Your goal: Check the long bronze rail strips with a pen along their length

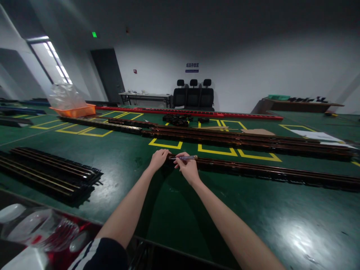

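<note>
On a green table, a long dark rail with copper-coloured strips point(253, 169) runs from the middle toward the right edge. My left hand point(159, 158) is closed on the near end of this rail, its fingertips over the top. In my right hand point(188, 169) is a screwdriver point(188, 158) with a translucent handle, held nearly level between thumb and fingers. The screwdriver's tip points left, at the rail's end beside my left fingers. Whether the tip touches a screw is too small to tell.
More dark rails point(239, 139) lie behind, and a stack of rails point(50, 172) sits at left. An orange tray point(74, 111) with a plastic bag, a red rail point(225, 114) and black parts point(177, 119) are farther back. Plastic containers point(42, 228) stand at the near left.
</note>
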{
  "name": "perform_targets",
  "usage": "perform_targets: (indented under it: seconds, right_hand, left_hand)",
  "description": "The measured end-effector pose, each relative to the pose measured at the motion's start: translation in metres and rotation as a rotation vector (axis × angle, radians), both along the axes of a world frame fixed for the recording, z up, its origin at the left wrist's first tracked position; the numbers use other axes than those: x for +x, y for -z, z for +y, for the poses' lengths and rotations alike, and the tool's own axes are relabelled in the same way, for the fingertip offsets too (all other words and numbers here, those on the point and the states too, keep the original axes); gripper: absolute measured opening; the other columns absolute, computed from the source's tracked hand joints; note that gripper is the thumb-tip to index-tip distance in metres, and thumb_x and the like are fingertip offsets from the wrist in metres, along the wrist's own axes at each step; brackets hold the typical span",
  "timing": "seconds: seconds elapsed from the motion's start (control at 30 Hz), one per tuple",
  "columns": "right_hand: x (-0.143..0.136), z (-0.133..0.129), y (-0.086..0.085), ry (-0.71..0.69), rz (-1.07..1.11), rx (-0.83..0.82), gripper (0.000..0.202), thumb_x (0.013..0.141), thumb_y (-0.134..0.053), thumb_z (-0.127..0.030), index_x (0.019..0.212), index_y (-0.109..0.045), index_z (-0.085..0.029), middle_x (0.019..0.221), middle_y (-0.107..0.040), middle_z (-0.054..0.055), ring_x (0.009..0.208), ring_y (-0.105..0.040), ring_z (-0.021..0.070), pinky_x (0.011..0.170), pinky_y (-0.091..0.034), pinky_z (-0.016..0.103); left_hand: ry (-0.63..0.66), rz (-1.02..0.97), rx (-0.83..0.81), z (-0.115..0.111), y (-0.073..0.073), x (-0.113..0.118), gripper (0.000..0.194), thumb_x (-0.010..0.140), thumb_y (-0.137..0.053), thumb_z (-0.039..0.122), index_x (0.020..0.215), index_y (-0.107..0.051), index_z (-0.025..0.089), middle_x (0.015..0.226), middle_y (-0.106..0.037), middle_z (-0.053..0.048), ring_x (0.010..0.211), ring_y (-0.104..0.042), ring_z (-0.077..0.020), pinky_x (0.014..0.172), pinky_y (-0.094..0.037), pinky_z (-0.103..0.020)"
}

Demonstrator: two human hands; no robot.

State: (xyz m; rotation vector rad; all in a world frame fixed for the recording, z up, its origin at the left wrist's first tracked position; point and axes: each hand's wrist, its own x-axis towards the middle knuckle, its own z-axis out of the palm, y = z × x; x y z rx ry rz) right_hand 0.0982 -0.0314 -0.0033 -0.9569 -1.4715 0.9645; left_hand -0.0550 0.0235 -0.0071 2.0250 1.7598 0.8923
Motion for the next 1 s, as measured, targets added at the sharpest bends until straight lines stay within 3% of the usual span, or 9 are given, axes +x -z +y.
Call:
perform_targets:
  seconds: [0.4, 0.7, 1.0]
  right_hand:
    - [0.0027, -0.0028, 0.0018, 0.004, 0.063, 0.042, 0.007, 0.073, -0.061, -0.025, 0.076, -0.061, -0.019, 0.070, -0.063, -0.001, 0.055, -0.061, 0.0110, 0.053, -0.049, 0.023]
    - [0.0044, -0.0044, -0.0052, 0.132, 0.176, -0.048, 0.005, 0.072, -0.059, -0.022, 0.071, -0.059, -0.017, 0.063, -0.062, 0.000, 0.048, -0.057, 0.0105, 0.043, -0.044, 0.021]
    - [0.0071, -0.0073, -0.0061, 0.110, 0.077, 0.000, 0.008, 0.074, -0.059, -0.025, 0.075, -0.057, -0.017, 0.066, -0.062, 0.001, 0.052, -0.059, 0.0115, 0.046, -0.047, 0.022]
  left_hand:
    - [-0.001, 0.037, 0.005, 0.0040, 0.0008, -0.0006, 0.043, 0.088, -0.029, 0.032, 0.087, -0.070, 0.021, 0.100, -0.070, -0.004, 0.095, -0.061, -0.0198, 0.088, -0.044, -0.030]
    - [0.025, 0.029, -0.017, 0.0009, -0.0027, 0.0000, 0.041, 0.087, -0.029, 0.030, 0.084, -0.069, 0.021, 0.095, -0.069, -0.004, 0.092, -0.061, -0.0195, 0.085, -0.045, -0.031]
    - [0.039, 0.027, -0.029, -0.0022, -0.0065, 0.0020, 0.040, 0.087, -0.028, 0.029, 0.084, -0.067, 0.019, 0.095, -0.068, -0.006, 0.091, -0.061, -0.0200, 0.082, -0.045, -0.031]
